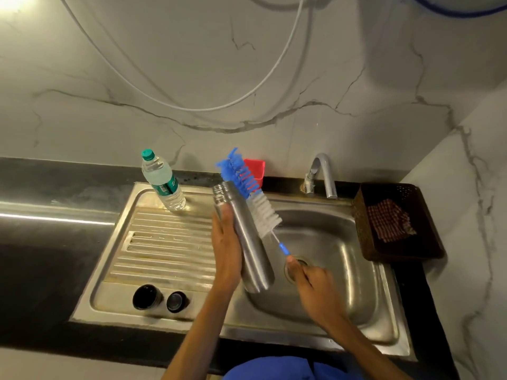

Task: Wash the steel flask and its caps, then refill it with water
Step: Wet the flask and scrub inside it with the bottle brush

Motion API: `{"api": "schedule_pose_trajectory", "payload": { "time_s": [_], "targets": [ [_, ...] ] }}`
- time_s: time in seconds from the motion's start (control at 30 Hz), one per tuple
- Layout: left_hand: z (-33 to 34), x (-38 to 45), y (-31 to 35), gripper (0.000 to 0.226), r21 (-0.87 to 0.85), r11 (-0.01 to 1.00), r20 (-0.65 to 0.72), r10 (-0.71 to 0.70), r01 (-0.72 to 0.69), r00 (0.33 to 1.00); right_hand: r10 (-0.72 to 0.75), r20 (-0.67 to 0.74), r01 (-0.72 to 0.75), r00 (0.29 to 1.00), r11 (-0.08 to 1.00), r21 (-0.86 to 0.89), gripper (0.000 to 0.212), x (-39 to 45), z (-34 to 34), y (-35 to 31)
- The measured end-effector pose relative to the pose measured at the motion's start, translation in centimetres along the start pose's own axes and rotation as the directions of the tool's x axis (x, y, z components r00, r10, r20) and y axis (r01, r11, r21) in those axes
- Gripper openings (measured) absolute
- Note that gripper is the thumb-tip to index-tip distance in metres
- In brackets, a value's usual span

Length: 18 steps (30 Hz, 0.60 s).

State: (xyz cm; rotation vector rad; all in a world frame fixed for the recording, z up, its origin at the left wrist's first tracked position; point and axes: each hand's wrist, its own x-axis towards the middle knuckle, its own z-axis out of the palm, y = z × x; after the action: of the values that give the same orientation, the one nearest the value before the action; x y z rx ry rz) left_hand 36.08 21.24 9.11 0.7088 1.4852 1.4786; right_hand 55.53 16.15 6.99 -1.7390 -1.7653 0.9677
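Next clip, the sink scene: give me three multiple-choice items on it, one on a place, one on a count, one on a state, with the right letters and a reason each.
1. Where do the loose caps sit?
A. on the ribbed drainboard's near edge
B. in the brown basket
C. under the tap

2. How many loose caps are there?
A. one
B. two
C. four

3. How is the steel flask held?
A. standing capped on the counter
C. lying in the basin
B. tilted, uncapped, in the left hand

Answers:
1 A, both sit on the flat strip of the drainboard nearest the person.
2 B, a larger dark cap stands beside a smaller one.
3 B, the left hand grips it leaning over the sink, while the right hand holds the bottle brush against its side.
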Motion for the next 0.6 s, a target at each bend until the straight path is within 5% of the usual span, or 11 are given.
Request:
{"api": "schedule_pose_trajectory", "payload": {
  "time_s": [0.2,0.4,0.6],
  "targets": [
    [-2.6,4.8,2.0,0.089,-0.239,0.969,-0.274,-0.135,0.069,0.952,0.018,0.078,-0.01,0.997,0.994,-0.112,0.058,-3.3,-2.1,1.8],
    [0.7,0.7,0.5,0.083,-0.221,0.967,-0.036,-0.14,0.128,0.99,-0.059,0.013,0.059,0.998,0.997,-0.056,0.071,0.6,0.0,-1.4],
    [-2.9,6.7,3.9,0.09,-0.383,0.923,-0.329,-0.173,0.036,0.928,-0.127,0.101,0.146,0.987,0.967,-0.208,0.069,0.6,-3.8,-1.8]
  ]
}}
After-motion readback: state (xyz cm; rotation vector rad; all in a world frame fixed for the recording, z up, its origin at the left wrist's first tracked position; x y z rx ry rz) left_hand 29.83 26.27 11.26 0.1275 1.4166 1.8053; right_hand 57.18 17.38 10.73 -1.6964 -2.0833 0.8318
